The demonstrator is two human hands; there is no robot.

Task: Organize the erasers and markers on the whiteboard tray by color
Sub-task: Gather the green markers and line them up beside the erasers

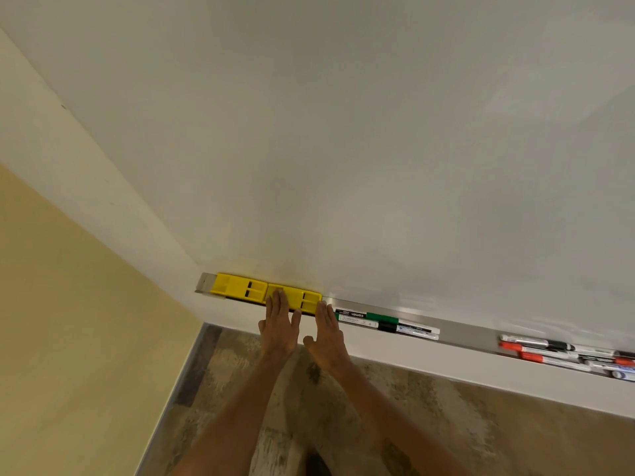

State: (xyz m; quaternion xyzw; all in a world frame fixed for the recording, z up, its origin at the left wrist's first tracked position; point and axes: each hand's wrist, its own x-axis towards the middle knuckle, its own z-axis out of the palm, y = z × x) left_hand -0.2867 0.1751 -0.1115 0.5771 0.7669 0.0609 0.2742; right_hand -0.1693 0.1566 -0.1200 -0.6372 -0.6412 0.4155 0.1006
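Two yellow erasers lie end to end at the left end of the metal whiteboard tray (460,329): the left eraser (237,286) and the right eraser (298,297). My left hand (280,324) lies flat with its fingertips on the right eraser. My right hand (328,333) is flat too, its fingertips at that eraser's right end. Just right of it lie a green marker (372,317) and a black marker (390,326). Farther right sits a group of several red and black markers (563,355).
The whiteboard (378,149) fills the upper view. A white ledge (446,362) runs under the tray. A yellow wall (68,321) stands at the left, and patterned floor (343,424) lies below.
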